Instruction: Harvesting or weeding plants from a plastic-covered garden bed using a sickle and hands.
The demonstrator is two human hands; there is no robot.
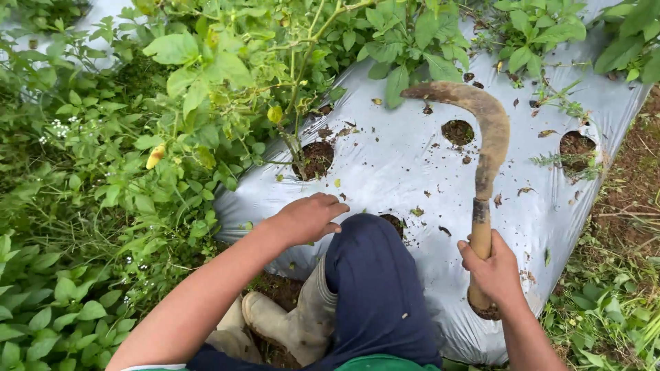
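Presently my right hand (493, 271) is closed round the sickle (487, 148); left hand (309, 218) (open, empty) rests beside my knee (368, 257) — a careless swing could tear the plastic mulch sheet (392, 172).

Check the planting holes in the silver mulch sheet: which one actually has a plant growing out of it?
The hole left of centre, above the left hand: a plant stem rises from its soil. The two holes further right show bare soil.
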